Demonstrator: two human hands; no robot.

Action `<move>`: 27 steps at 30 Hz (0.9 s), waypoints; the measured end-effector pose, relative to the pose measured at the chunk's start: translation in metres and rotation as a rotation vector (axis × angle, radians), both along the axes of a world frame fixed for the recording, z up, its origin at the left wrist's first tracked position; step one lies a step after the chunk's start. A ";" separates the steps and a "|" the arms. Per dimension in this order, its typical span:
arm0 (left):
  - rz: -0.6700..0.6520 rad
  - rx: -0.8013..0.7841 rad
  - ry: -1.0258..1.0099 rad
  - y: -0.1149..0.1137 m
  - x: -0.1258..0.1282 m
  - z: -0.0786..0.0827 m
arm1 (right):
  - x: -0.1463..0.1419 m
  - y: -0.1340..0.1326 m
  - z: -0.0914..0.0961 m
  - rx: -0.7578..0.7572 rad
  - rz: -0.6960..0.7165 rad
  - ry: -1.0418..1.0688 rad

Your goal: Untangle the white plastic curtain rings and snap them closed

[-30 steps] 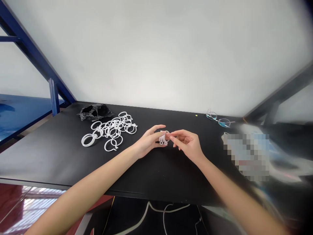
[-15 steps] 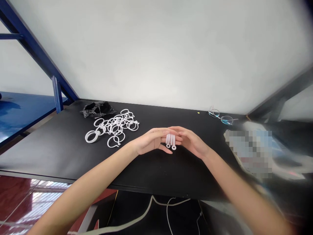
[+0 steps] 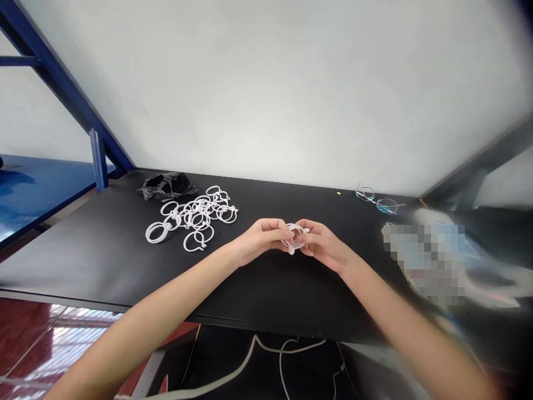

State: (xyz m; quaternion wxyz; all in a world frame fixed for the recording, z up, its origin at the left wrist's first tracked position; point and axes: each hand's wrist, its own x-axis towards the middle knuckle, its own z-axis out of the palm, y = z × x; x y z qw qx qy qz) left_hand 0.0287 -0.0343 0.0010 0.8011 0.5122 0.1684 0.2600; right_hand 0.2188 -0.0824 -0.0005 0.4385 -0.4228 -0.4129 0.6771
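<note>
Several white plastic curtain rings point(image 3: 292, 248) are bunched between my two hands, above the black table. My left hand point(image 3: 268, 238) pinches them from the left side, thumb and fingers closed. From the right, my right hand point(image 3: 322, 241) grips the same bunch with its thumb and fingers. Small eyelets stick out of the bunch at the bottom and at the right; the fingers hide part of the rings. Off to the left lies a loose pile of white curtain rings point(image 3: 199, 218), touched by neither hand.
Behind the pile lies a crumpled black plastic bag point(image 3: 169, 186). Eyeglasses point(image 3: 377, 200) rest at the back right of the black table point(image 3: 104, 244). Near the right side is a blurred, pixelated packet point(image 3: 425, 264). Cables point(image 3: 250, 355) hang below the front edge.
The rings between my hands have turned, so their round loops now face me instead of the hanging eyelets. My fingers have closed in around them from both sides.
</note>
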 end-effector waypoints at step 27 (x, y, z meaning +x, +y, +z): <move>0.018 0.036 0.121 -0.016 0.015 -0.014 | -0.034 -0.022 -0.001 0.334 -0.139 -0.189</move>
